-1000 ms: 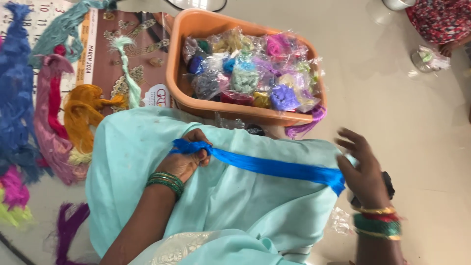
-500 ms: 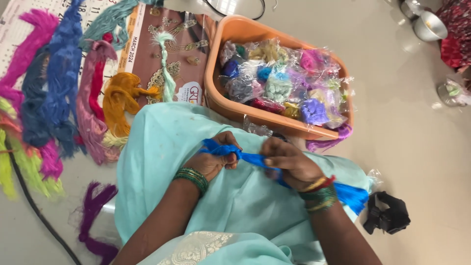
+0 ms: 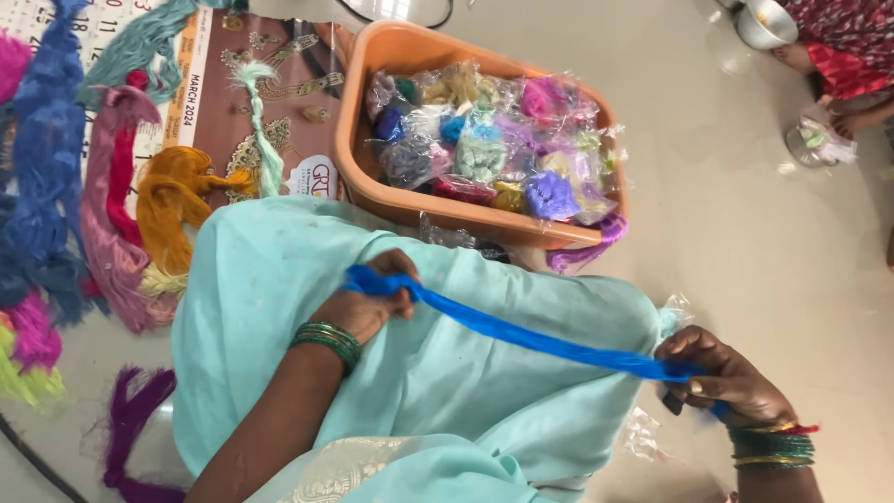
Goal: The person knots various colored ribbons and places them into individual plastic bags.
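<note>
Head view, listed against the orange tub [image 3: 372,158]. Left of it, on the floor: yarn hanks [image 3: 112,205] in blue, pink and mustard. Below it: my left hand [image 3: 368,307], grip closed around one end of the blue fibre strip [image 3: 521,333], which runs taut over my pale green lap cloth [image 3: 447,391]. Lower right of it: my right hand [image 3: 726,382], grip pinched shut on the other end.

Soft matt blue yarn [image 3: 540,337] crosses smooth pale cloth [image 3: 438,373]; glossy orange plastic tub [image 3: 372,140] holds crinkly clear bags [image 3: 484,130].
</note>
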